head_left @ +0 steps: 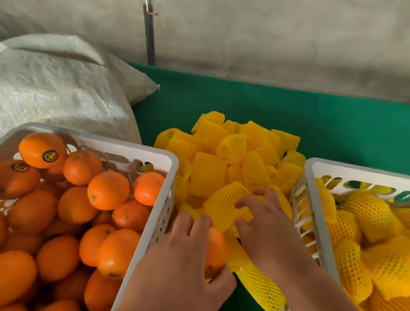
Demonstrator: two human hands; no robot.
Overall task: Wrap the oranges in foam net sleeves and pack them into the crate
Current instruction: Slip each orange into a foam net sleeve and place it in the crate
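Observation:
My left hand (181, 267) grips a bare orange (216, 253) between the two crates. Just above it, my right hand (264, 228) pinches a yellow foam net sleeve (221, 205) at the near edge of the loose sleeve pile (234, 158). A white crate on the left (170, 161) is full of bare oranges (108, 190). The white crate on the right (310, 167) holds several oranges wrapped in yellow sleeves (373, 238).
A green cloth (330, 123) covers the table. A stuffed white woven sack (48, 86) lies at the back left, behind the orange crate. A dark pole (149, 31) stands against the grey tarp wall (289, 32).

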